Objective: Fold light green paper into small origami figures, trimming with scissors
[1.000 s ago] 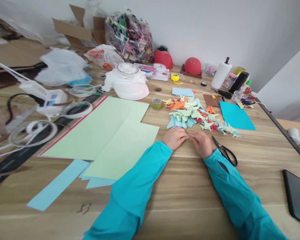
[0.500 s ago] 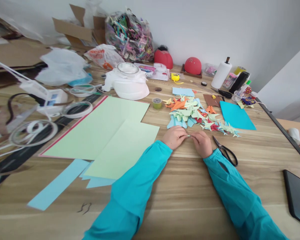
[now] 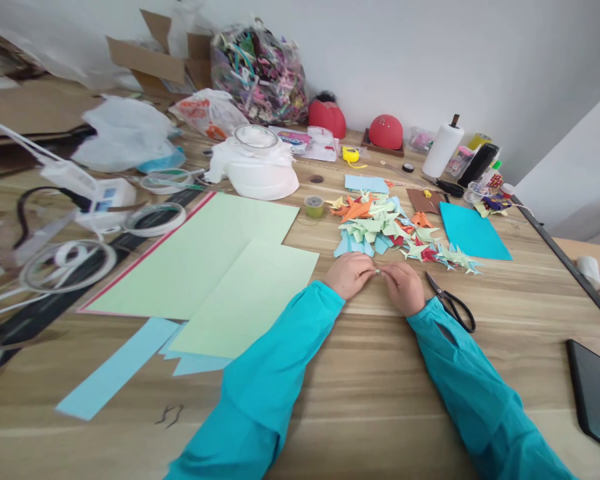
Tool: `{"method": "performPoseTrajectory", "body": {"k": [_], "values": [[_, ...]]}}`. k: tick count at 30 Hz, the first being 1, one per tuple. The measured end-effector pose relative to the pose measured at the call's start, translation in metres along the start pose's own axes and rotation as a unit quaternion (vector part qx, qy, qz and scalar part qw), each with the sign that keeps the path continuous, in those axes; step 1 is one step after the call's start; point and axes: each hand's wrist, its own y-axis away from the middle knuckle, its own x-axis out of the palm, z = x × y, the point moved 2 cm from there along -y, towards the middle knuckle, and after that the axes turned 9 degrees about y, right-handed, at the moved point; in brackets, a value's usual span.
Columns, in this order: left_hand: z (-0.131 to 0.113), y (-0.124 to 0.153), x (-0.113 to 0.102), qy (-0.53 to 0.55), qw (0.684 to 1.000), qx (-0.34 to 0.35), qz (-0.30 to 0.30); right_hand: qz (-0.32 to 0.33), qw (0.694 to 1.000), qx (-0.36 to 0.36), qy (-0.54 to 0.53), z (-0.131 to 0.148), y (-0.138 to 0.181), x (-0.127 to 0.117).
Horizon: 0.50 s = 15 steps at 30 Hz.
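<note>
A small pale piece (image 3: 377, 271), too small to make out clearly, sits between the fingertips of both hands, over the middle of the wooden surface (image 3: 360, 400), well in from its dark-trimmed right edge. The left hand (image 3: 350, 275) pinches it from one side and the right hand (image 3: 404, 287) from the other, thumbs and fingers drawn together. Just beyond them, toward the far edge, lies a heap of folded paper shapes (image 3: 375, 223) in pale green, light blue, orange and red. Black-handled scissors (image 3: 453, 303) rest just beside the right hand, tips toward the far edge. A spool (image 3: 314, 207) stands left of the heap, and a bright blue sheet (image 3: 475, 230) lies right of it, nearer the right edge. Left of the left hand, pale green sheets (image 3: 245, 300) overlap, with a light blue strip (image 3: 117, 370) slanting out below them toward the near edge. A phone (image 3: 597, 393) lies near the right edge. Back along the far edge are a yellow tape measure (image 3: 350, 155) and a red pincushion (image 3: 386, 132).
</note>
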Motion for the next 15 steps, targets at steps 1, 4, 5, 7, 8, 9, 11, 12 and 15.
{"method": "performPoseTrajectory", "body": {"k": [1, 4, 5, 7, 8, 9, 11, 12, 15], "values": [[0.0002, 0.0001, 0.0000, -0.001, 1.000, -0.001, 0.002, 0.004, 1.000, 0.000, 0.002, 0.0005, 0.0004, 0.0005], [-0.0001, 0.0000, 0.0006, -0.012, 1.000, -0.001, 0.015, 0.012, 1.000, -0.017, 0.020, 0.0007, 0.0013, 0.0025], [-0.0004, -0.0001, 0.0009, -0.018, 1.000, -0.001, 0.019, 0.012, 0.999, -0.023, 0.024, 0.0001, 0.0014, 0.0031], [-0.0014, -0.0005, 0.0014, -0.030, 0.999, 0.002, 0.029, 0.007, 0.999, -0.030, 0.026, -0.0013, 0.0012, 0.0038], [-0.0021, -0.0007, 0.0015, -0.035, 0.999, 0.003, 0.033, 0.005, 0.999, -0.034, 0.027, -0.0018, 0.0010, 0.0038], [-0.0028, -0.0008, 0.0015, -0.040, 0.999, 0.004, 0.037, 0.004, 0.999, -0.038, 0.030, -0.0021, 0.0007, 0.0036], [-0.0042, -0.0009, 0.0014, -0.049, 0.998, 0.006, 0.043, 0.006, 0.998, -0.046, 0.044, -0.0018, 0.0000, 0.0025], [-0.0048, -0.0009, 0.0013, -0.053, 0.998, 0.007, 0.045, 0.008, 0.997, -0.050, 0.054, -0.0012, -0.0003, 0.0017], [-0.0053, -0.0005, 0.0016, -0.057, 0.998, 0.012, 0.040, 0.006, 0.996, -0.053, 0.076, 0.0006, -0.0010, -0.0005]]}}
